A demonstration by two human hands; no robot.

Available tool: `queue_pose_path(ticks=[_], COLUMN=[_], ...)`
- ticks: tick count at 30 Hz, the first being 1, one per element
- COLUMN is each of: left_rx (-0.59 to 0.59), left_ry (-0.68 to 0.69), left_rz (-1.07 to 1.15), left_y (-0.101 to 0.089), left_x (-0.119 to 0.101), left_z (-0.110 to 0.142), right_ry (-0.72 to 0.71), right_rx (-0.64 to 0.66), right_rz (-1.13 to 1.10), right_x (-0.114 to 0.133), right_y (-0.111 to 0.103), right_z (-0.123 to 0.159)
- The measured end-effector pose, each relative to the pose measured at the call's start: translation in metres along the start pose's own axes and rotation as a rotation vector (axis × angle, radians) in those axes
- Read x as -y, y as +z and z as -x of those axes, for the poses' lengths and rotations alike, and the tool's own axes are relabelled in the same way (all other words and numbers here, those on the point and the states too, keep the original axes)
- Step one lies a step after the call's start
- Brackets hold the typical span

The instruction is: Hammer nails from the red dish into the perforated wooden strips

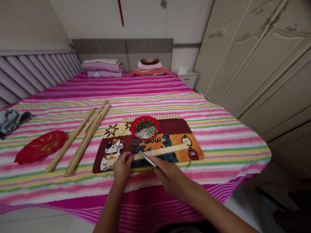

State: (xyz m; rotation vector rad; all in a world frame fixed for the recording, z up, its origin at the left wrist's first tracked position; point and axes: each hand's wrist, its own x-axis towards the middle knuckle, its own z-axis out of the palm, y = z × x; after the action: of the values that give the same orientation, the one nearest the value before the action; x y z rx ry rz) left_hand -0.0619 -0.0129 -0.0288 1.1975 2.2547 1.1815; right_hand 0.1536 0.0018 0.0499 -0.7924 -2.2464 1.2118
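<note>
Your right hand [171,174] gripped the hammer [147,159], apparently head-heavy and stiff, best held far down its handle. Your left hand [122,166] pinched its fingers, contents unclear, near the hammer's head, over the light-looking wooden strip [165,150] on the mat [173,126].

We read one word: "WOW" [152,140], dark letters on orange burst [155,146], printed on patterned mat [173,126]. We note gold mark [48,145] on red tray [27,152]; not legible to us.
</note>
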Motion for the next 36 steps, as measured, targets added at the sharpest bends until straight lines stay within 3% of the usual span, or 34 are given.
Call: queue_pose_path(ticks=[3,5,8,11,14,17,20,25,31,33,36], left_rx=[0.0,0.008,0.077,0.09,-0.004,-0.014,0.078,0.242,0.215,0.17,0.096], left_ry=[-0.013,-0.02,-0.036,-0.036,0.056,0.237,0.35,0.285,0.239,0.199,0.109], left_rz=[0.007,0.015,0.099,0.098,-0.108,-0.351,-0.633,-0.907,-0.819,-0.638,-0.161], left_y=[0.0,0.0,-0.005,-0.013,-0.015,-0.005,0.015,0.04,0.033,0.023,0.004], left_x=[0.001,0.005,0.015,0.013,-0.01,-0.044,-0.069,-0.082,-0.081,-0.076,-0.064], left_z=[-0.001,-0.004,-0.011,-0.025,-0.046,-0.071,-0.094,-0.114,-0.116,-0.114,-0.104], right_ry=[0.054,0.112,0.203,0.308,0.392,0.517,0.629,0.606,0.633,0.648,0.698], right_rx=[-0.017,0.054,0.092,0.042,-0.048,-0.125,-0.142,-0.132,-0.151,-0.159,-0.173], right_rz=[-0.109,-0.131,-0.186,-0.234,-0.236,-0.289,-0.442,-0.619,-0.671,-0.67,-0.617], right_x=[-0.001,-0.01,-0.04,-0.082,-0.118,-0.138,-0.147,-0.157,-0.159,-0.154,-0.143], right_y=[-0.011,-0.019,-0.025,-0.021,-0.01,0.001,0.009,0.017,0.02,0.019,0.014], right_z=[0.033,0.057,0.094,0.125,0.145,0.153,0.152,0.154,0.152,0.15,0.148])
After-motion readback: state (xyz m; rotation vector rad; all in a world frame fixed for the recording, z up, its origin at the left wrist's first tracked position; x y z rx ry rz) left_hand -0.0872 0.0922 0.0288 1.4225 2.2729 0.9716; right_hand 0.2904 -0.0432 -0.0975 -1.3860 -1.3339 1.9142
